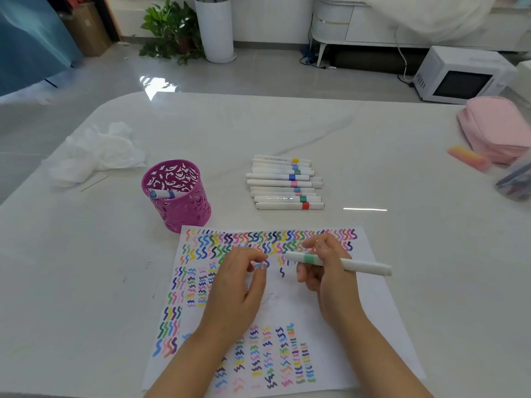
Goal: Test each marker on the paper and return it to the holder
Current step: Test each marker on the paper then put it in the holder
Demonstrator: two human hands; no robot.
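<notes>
A sheet of paper (367,297) covered in coloured squiggles lies in front of me. My right hand (327,271) grips a white marker with a light green band (359,265), held level above the paper with its capped end pointing left. My left hand (238,285) hovers just left of that end, its fingers loosely curled and holding nothing. A magenta cut-out holder (178,208) stands at the paper's upper left corner with one blue marker (163,194) inside. Several white markers with coloured bands (284,182) lie in a row behind the paper.
Crumpled white tissue (97,150) lies at the far left of the white table (402,156). A pink pouch (497,127), a pink-orange eraser (467,157) and a clear container (514,179) sit at the right edge.
</notes>
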